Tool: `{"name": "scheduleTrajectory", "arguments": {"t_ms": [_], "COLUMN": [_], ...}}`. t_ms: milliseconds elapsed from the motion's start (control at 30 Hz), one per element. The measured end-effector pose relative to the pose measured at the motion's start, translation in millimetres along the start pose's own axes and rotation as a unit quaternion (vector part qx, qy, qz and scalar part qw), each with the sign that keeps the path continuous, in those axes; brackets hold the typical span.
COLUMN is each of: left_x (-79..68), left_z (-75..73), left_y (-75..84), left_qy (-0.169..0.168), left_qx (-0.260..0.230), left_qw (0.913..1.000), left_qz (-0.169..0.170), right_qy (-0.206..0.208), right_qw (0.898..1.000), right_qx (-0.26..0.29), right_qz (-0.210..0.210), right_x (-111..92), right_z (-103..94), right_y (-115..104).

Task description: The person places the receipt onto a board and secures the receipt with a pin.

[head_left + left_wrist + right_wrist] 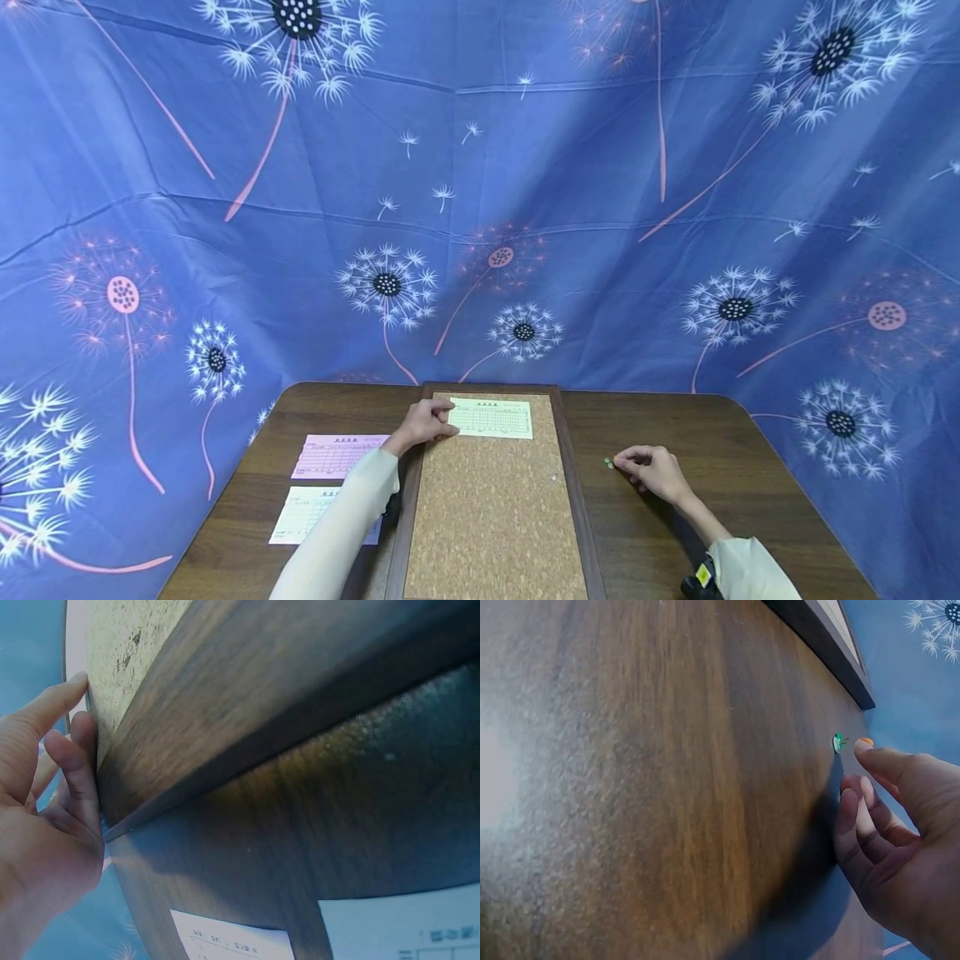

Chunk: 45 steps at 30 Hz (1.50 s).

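Note:
On the upper part of the cork board (495, 517) lies a pale green printed slip (495, 418). My left hand (423, 422) rests at its left edge, thumb and forefinger extended onto the paper; in the left wrist view the hand (52, 765) reaches over the board's wooden frame (195, 712). To the right of the board, my right hand (654, 472) pinches a small orange-headed thumbtack (865, 741), mostly hidden by the fingertips. Just beside these fingertips, small green thumbtacks (608, 462) lie on the table.
A pink printed slip (330, 457) and a white printed slip (296, 517) lie left of the board, partly behind my left sleeve. The board's raised frame (573, 483) stands between the hands. A small pale spot (554, 477) shows on the cork. Blue patterned cloth (600, 292) hangs behind the table.

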<state>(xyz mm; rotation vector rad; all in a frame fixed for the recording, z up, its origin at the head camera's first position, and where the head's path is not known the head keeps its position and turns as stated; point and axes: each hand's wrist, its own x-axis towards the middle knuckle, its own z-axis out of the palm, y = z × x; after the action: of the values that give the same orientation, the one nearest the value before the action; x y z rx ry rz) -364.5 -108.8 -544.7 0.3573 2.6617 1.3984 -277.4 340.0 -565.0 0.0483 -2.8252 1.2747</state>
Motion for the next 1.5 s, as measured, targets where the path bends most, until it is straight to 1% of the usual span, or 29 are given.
{"name": "scheduleTrajectory", "arguments": {"t_ms": [167,400,533,633,733,800,967,1167,1267,1433,1500], "left_x": [-0.2,-0.4,-0.2,-0.4,-0.3,-0.2,1.3,3.8,2.8,-0.2,-0.1], "left_z": [0.1,0.4,1.2,0.9,0.9,0.9,0.8,2.1,2.5,1.3,1.3], "left_y": [0.3,-1.3,-2.4,-3.3,-4.0,-4.3,-5.0,-4.8,-3.4,-4.2,-4.9], "left_qy": [-0.001,-0.003,-0.004,-0.007,-0.005,-0.004,-0.008,-0.005,-0.008,-0.014,-0.012], "left_qx": [-0.002,-0.003,-0.005,-0.007,-0.004,-0.006,-0.009,-0.008,-0.009,-0.009,-0.009], "left_qw": [1.0,1.0,1.0,0.9999,1.0,1.0,0.9999,0.9999,0.9999,0.9998,0.9998], "left_qz": [0.003,-0.001,-0.002,-0.005,-0.004,-0.005,0.002,0.013,0.012,0.01,0.011], "right_qy": [0.007,0.008,0.0,-0.013,-0.016,-0.018,-0.016,-0.013,-0.013,-0.015,-0.011], "right_qw": [1.0,0.999,0.997,0.996,0.994,0.994,0.995,0.994,0.993,0.993,0.993], "right_qx": [0.005,0.041,0.062,0.072,0.079,0.087,0.085,0.083,0.085,0.097,0.1], "right_qz": [-0.012,-0.026,-0.037,-0.055,-0.069,-0.068,-0.058,-0.072,-0.075,-0.069,-0.069], "right_x": [3.2,8.9,11.3,13.9,18.0,21.1,28.3,35.5,40.1,50.0,53.8], "right_z": [0.1,3.6,6.5,7.6,8.2,8.9,14.0,23.8,28.9,40.1,44.7], "right_y": [-6.1,-16.2,-22.5,-27.6,-33.1,-36.9,-45.2,-55.2,-60.2,-70.5,-75.0]}}
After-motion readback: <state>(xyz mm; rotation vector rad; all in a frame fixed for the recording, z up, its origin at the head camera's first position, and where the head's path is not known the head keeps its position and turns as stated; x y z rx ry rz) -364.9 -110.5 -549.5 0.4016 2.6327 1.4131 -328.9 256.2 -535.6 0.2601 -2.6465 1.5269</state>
